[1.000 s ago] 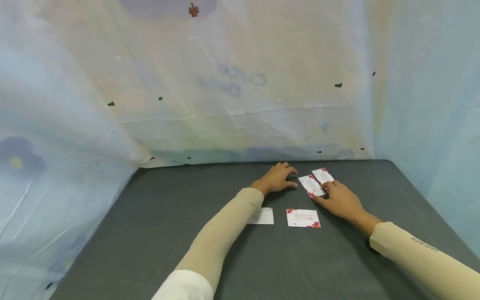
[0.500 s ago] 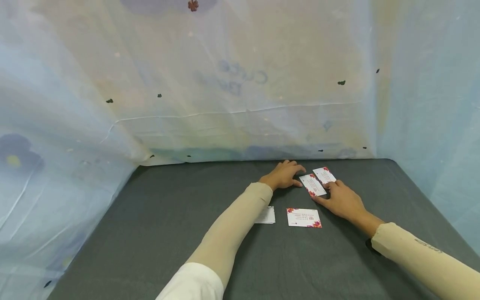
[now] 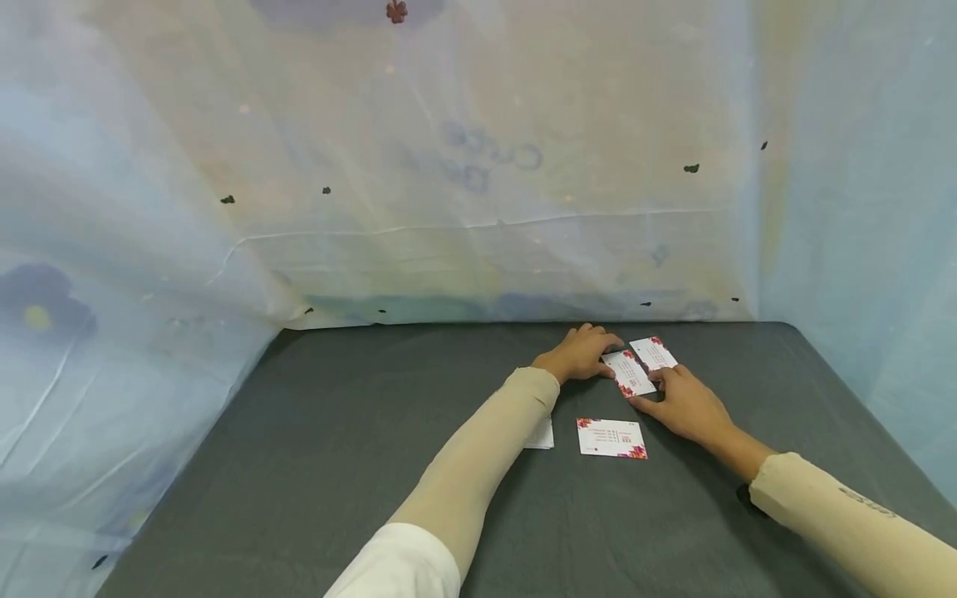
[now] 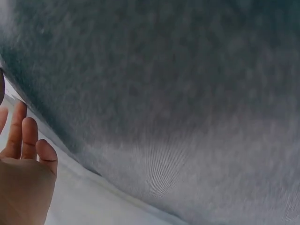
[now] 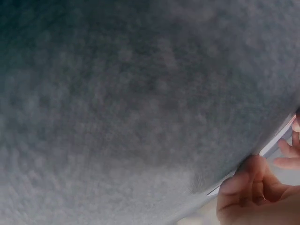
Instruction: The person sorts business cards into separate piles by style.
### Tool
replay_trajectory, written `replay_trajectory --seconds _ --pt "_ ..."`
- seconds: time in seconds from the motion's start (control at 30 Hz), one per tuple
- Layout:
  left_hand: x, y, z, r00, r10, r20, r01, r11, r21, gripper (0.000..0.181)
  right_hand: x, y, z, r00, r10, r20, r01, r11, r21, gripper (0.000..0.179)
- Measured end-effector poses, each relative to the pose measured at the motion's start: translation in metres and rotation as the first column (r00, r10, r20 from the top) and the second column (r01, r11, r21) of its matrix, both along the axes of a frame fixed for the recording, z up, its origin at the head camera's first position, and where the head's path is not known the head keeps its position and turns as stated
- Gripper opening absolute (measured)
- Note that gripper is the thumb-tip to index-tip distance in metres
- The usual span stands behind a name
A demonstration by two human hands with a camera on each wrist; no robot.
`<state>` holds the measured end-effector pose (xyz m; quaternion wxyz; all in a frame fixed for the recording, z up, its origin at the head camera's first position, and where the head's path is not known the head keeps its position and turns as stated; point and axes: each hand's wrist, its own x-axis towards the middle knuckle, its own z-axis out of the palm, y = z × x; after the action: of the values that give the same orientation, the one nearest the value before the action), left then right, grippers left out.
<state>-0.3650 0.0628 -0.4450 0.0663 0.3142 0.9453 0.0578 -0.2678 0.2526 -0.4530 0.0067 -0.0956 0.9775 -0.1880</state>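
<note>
A white business card (image 3: 630, 373) with red and purple floral corners lies tilted at the back right of the table. My right hand (image 3: 688, 405) pinches its right end, thumb at the lower corner and index finger at the upper one. My left hand (image 3: 579, 352) reaches in from the other side, thumb and index fingertips at the card's left end. Beyond it lies a second, matching card (image 3: 653, 353), close to my right fingertips. In the left wrist view the other fingers of my left hand (image 4: 26, 164) stand fairly straight.
Nearer on the dark cloth-covered table (image 3: 314, 465), another floral card (image 3: 611, 438) lies flat. Left of it are white cards (image 3: 542, 435), mostly hidden under my left forearm. A pale patterned curtain (image 3: 486, 274) hangs along the table's back edge.
My left hand has moved right, from beside the tilted card to its left end. My right hand stays at the card's right end. The left forearm covers more of the white cards.
</note>
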Motion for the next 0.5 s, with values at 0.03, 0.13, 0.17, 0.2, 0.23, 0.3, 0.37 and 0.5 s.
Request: replay_trajectory --seconds 0.03,0.13,0.17,0.2,0.23,0.3,0.37,0.5 --pt "-0.0005 0.0001 -0.0006 1.0 0.008 0.004 -0.008 1.0 0.014 0.06 -0.001 0.0003 0.0001 1.0 0.006 -0.002 -0.006 1.0 -0.018 0.073" --pt "-0.0008 -0.0011 -0.002 1.0 0.023 0.004 -0.023 0.998 0.051 0.061 -0.0042 0.0003 -0.0001 1.0 0.025 -0.01 -0.025 0.997 -0.07 0.068" --pt "-0.0013 -0.0014 -0.0034 1.0 0.025 0.002 -0.025 0.998 0.057 0.061 -0.005 0.0003 -0.0003 0.999 0.032 -0.01 -0.032 0.996 -0.086 0.066" --pt "-0.0014 -0.0017 -0.0044 1.0 0.025 0.001 -0.025 0.998 0.057 0.061 -0.0055 0.0002 -0.0005 0.999 0.036 -0.012 -0.037 0.995 -0.097 0.065" --pt "-0.0014 -0.0019 -0.0054 1.0 0.025 0.0 -0.025 0.998 0.056 0.061 -0.0058 0.0 -0.0006 0.999 0.04 -0.013 -0.042 0.993 -0.107 0.064" --pt "-0.001 -0.0019 -0.0064 1.0 0.021 -0.002 -0.021 0.998 0.054 0.061 -0.0064 0.0005 -0.0013 0.999 0.041 -0.014 -0.042 0.992 -0.119 0.063" --pt "-0.001 -0.0012 -0.0076 1.0 0.022 0.001 -0.022 0.998 0.051 0.06 -0.0069 0.0012 -0.0017 0.999 0.041 -0.02 -0.044 0.99 -0.133 0.063" --pt "-0.0009 -0.0006 -0.0073 0.999 0.032 -0.002 -0.032 0.998 0.051 0.06 -0.0077 0.0022 -0.0005 0.998 0.052 -0.032 -0.056 0.985 -0.164 0.062"
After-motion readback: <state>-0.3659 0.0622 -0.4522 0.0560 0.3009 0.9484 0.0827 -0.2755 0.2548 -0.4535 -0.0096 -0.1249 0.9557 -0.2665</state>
